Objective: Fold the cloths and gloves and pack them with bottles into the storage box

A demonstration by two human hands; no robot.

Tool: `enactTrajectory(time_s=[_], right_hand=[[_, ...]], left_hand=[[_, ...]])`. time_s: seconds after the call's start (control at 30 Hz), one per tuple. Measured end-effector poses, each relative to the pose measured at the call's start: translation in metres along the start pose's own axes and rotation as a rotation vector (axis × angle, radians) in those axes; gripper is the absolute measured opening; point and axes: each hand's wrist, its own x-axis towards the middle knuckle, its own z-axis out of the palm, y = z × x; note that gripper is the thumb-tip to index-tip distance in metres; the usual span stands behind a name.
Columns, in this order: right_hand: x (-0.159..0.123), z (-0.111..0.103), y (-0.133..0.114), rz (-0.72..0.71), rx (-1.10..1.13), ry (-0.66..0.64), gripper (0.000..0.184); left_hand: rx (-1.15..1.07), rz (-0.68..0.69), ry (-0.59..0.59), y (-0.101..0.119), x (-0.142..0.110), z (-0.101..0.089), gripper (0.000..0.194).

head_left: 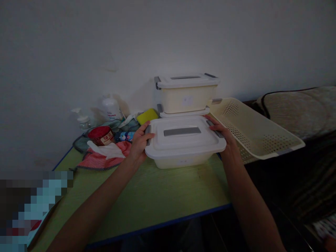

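A cream storage box with a white lid and grey handle strip is between my two hands, over the green table. My left hand grips its left end at the grey latch, thumb on top. At the opposite end my right hand holds the other latch, fingers round the lid's edge. Whether the box's base touches the table I cannot tell. Right behind it, a similar lidded box is stacked on another white lid, whose lower part is hidden.
Left on the green table are a pink cloth, a red tub, a pump bottle, a white bottle and a yellow sponge. A cream perforated basket stands right, beside a beige cushion.
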Motion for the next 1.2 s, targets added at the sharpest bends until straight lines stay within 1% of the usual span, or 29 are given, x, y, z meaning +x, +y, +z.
enactTrajectory(time_s=[0.13, 0.3, 0.5, 0.63, 0.8, 0.9, 1.03, 1.13, 1.2], right_hand=[[-0.001, 0.0, 0.0, -0.005, 0.034, -0.004, 0.047], [-0.003, 0.002, -0.001, 0.017, 0.066, 0.032, 0.044], [-0.004, 0.005, -0.001, 0.002, 0.05, 0.029, 0.046], [-0.003, 0.004, 0.001, -0.025, 0.022, 0.014, 0.048], [-0.004, 0.005, 0.001, -0.049, 0.015, -0.013, 0.045], [-0.005, 0.007, -0.001, -0.041, 0.047, 0.001, 0.043], [-0.003, 0.004, 0.004, -0.024, 0.102, 0.035, 0.039], [0.003, -0.001, 0.016, -0.041, 0.13, 0.086, 0.032], [0.006, -0.004, 0.024, -0.049, 0.14, 0.114, 0.029]], left_hand=[[0.014, 0.012, -0.005, -0.002, 0.002, -0.003, 0.063], [-0.026, 0.096, 0.015, -0.001, 0.001, 0.0, 0.065], [-0.067, 0.079, 0.077, 0.001, -0.002, 0.005, 0.062], [-0.067, 0.089, 0.071, 0.0, -0.002, 0.004, 0.06], [-0.052, 0.096, 0.062, -0.002, -0.001, 0.003, 0.061], [-0.079, 0.085, 0.079, -0.001, -0.001, 0.004, 0.061], [-0.138, 0.012, 0.123, -0.003, -0.002, 0.0, 0.059], [-0.175, -0.03, 0.101, -0.013, -0.005, -0.004, 0.052], [-0.227, -0.026, 0.087, -0.023, -0.007, -0.005, 0.044]])
